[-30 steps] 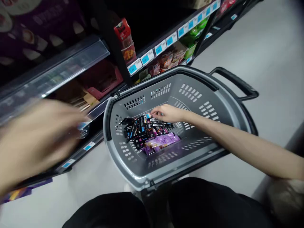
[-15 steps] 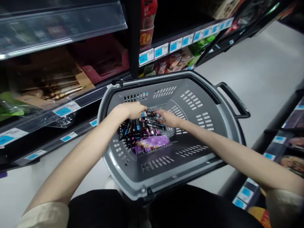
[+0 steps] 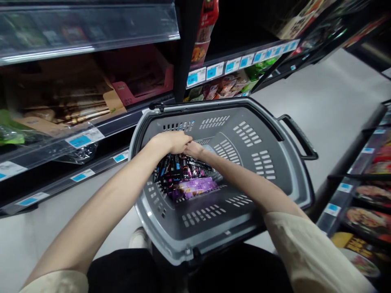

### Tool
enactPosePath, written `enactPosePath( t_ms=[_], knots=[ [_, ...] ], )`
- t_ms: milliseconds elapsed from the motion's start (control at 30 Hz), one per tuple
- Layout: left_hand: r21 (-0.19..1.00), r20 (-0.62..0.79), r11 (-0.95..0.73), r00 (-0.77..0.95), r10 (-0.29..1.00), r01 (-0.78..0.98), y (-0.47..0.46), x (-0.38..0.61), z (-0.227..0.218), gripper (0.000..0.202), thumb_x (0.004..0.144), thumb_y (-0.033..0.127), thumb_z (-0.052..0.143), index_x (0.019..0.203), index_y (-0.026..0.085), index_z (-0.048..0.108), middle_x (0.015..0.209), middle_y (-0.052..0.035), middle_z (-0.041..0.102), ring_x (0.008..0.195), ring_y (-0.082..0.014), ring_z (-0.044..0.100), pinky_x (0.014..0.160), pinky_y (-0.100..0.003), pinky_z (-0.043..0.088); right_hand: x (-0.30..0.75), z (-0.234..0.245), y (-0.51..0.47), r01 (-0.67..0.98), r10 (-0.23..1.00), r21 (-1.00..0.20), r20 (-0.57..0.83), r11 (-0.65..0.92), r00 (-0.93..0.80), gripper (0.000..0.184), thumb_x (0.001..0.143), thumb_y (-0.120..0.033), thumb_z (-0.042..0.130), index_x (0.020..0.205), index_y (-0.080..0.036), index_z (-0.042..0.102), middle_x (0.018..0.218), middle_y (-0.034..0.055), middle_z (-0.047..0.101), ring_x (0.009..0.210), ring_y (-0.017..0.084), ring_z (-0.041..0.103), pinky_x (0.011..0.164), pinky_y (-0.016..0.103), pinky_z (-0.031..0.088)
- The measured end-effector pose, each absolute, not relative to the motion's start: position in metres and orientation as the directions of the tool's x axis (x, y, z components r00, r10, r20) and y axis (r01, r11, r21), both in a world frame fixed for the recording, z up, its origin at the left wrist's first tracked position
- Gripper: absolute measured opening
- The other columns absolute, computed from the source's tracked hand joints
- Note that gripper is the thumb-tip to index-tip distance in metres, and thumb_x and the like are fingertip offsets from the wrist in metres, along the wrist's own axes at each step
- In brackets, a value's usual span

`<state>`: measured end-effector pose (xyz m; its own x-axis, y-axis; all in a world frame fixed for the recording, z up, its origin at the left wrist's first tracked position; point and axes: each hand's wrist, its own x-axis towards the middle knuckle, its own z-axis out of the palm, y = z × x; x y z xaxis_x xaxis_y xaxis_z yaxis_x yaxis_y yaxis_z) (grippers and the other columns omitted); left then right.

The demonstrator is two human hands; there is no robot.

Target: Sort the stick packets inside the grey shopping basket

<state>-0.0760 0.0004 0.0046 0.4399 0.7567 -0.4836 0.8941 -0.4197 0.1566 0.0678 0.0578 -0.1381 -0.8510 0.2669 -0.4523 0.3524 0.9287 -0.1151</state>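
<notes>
Inside the grey shopping basket point(image 3: 195, 234), both my hands meet above a pile of small packets. My left hand point(image 3: 174, 141) is closed, its fingers curled down over the pile; whatever it holds is hidden. Against its fingertips presses my right hand point(image 3: 194, 149), fingers drawn together and mostly covered. Under them lie several black snack packets point(image 3: 175, 165) with blue and pink print. A shiny purple packet point(image 3: 198, 187) rests in front of the pile. Something clear and pale shows partly beside my right wrist, too covered to name.
A basket handle point(image 3: 301, 138) juts out on the far right. Shelves with price tags point(image 3: 195, 77) and packaged food run along the left and back. On the right, another shelf holds packaged meals point(image 3: 366, 219). A shoe point(image 3: 139, 239) shows beside the basket's near left corner.
My right hand has moved left until it meets my left hand, its fingers now closed together. My left hand stays over the packets. The whole view has shifted slightly.
</notes>
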Motion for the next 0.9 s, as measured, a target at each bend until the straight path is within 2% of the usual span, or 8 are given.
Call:
enactPosePath(
  t_ms=[100,233,300,367,467,567,700,900],
  knots=[
    [0.174,-0.471,-0.421,0.451,0.758,0.890,0.002,-0.077,0.004,0.040,0.099,0.028,0.046,0.132,0.021,0.066,0.119,-0.0122,0.076,0.102,-0.0262,0.073,0.082,-0.034,0.054,0.079,-0.120,0.062,0.426,0.406,0.078,-0.496,0.901,-0.768,0.036,0.098,-0.005,0.043,0.119,-0.011,0.071,0.125,0.0216,0.073,0.114,0.031,0.070,0.089,0.039,0.054],
    [0.205,-0.446,-0.366,0.420,0.791,0.908,0.004,-0.079,0.003,0.043,0.102,0.035,0.046,0.140,0.020,0.061,0.128,-0.0147,0.072,0.112,-0.0293,0.071,0.088,-0.036,0.054,0.117,-0.069,0.074,0.587,0.568,0.082,-0.391,0.805,-0.724,0.027,0.100,-0.023,0.055,0.109,-0.010,0.076,0.122,0.0237,0.072,0.101,0.033,0.074,0.083,0.039,0.054],
    [0.238,-0.412,-0.302,0.377,0.829,0.923,0.004,-0.080,0.003,0.051,0.102,0.045,0.048,0.146,0.020,0.055,0.134,-0.0163,0.069,0.116,-0.0309,0.070,0.091,-0.037,0.053,0.141,-0.039,0.077,0.643,0.592,-0.119,-0.290,0.757,-0.751,0.024,0.098,-0.032,0.063,0.102,-0.014,0.077,0.114,0.0184,0.075,0.101,0.031,0.073,0.085,0.038,0.054],
    [0.283,-0.391,-0.220,0.322,0.862,0.933,0.004,-0.081,0.003,0.065,0.099,0.058,0.052,0.152,0.020,0.049,0.136,-0.0176,0.067,0.118,-0.0327,0.069,0.093,-0.038,0.053,0.162,-0.014,0.074,0.621,0.623,-0.442,-0.162,0.647,-0.765,0.026,0.096,-0.041,0.068,0.093,-0.017,0.078,0.101,0.0114,0.077,0.097,0.027,0.072,0.088,0.037,0.055],
    [0.386,-0.375,-0.129,0.283,0.883,0.913,0.004,-0.084,0.004,0.077,0.089,0.064,0.066,0.151,0.023,0.048,0.126,-0.0140,0.071,0.112,-0.0314,0.069,0.093,-0.038,0.053,0.184,0.001,0.063,0.479,0.810,-0.850,-0.114,0.220,-0.575,0.039,0.086,-0.058,0.077,0.090,-0.019,0.079,0.089,0.0066,0.078,0.082,0.022,0.072,0.077,0.036,0.060],
    [0.522,-0.195,-0.117,0.252,0.948,0.845,0.006,-0.088,0.006,0.058,0.087,0.051,0.074,0.135,0.022,0.061,0.112,-0.0082,0.073,0.107,-0.0277,0.069,0.095,-0.038,0.053,0.194,-0.010,0.051,0.185,0.925,-0.977,-0.165,-0.106,-0.342,0.046,0.070,-0.061,0.090,0.088,-0.021,0.078,0.089,0.0052,0.079,0.080,0.019,0.074,0.079,0.035,0.064],
    [0.752,0.103,-0.128,0.077,0.992,0.647,0.009,-0.086,0.013,0.035,0.091,0.036,0.070,0.121,0.017,0.065,0.104,-0.0049,0.073,0.094,-0.0219,0.071,0.089,-0.037,0.056,0.191,-0.033,0.039,0.124,0.862,-0.965,-0.263,-0.233,-0.432,0.045,0.061,-0.047,0.099,0.087,-0.018,0.078,0.090,0.0060,0.081,0.082,0.018,0.076,0.085,0.035,0.063],
    [0.939,0.126,-0.136,0.052,0.991,0.317,0.000,-0.068,0.023,0.030,0.079,0.023,0.080,0.107,0.017,0.068,0.076,0.0008,0.067,0.065,-0.0111,0.065,0.065,-0.023,0.053,0.162,-0.036,0.008,0.174,0.619,-0.967,-0.252,-0.186,-0.744,0.041,0.071,-0.042,0.094,0.099,-0.017,0.077,0.095,0.0068,0.082,0.089,0.020,0.078,0.083,0.034,0.063]
  ],
)
